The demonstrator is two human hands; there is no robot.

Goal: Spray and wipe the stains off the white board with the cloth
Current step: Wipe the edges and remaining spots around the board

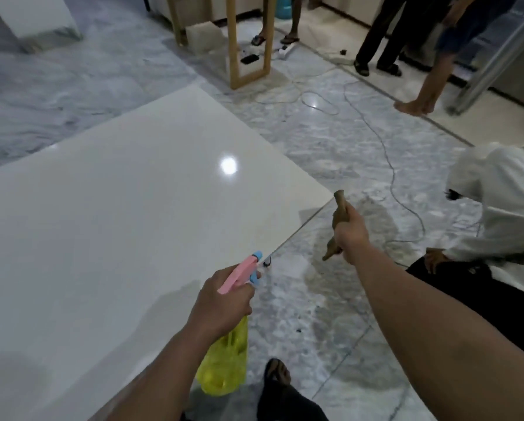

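Here the left hand (221,302) grips the yellow spray bottle (224,360) over the white board's (118,208) near edge, while the right hand (350,235) clutches the bunched brown cloth (339,214) just beyond the board's corner, above the floor (330,141).

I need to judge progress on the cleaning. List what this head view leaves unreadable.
- Stains on the glossy white board: none discernible; glare, blur.
- Board's left side: cut off by the frame.
- Yellow spray bottle, pink trigger: left hand covers the neck.
- Crumpled brown cloth: right hand hides its middle.
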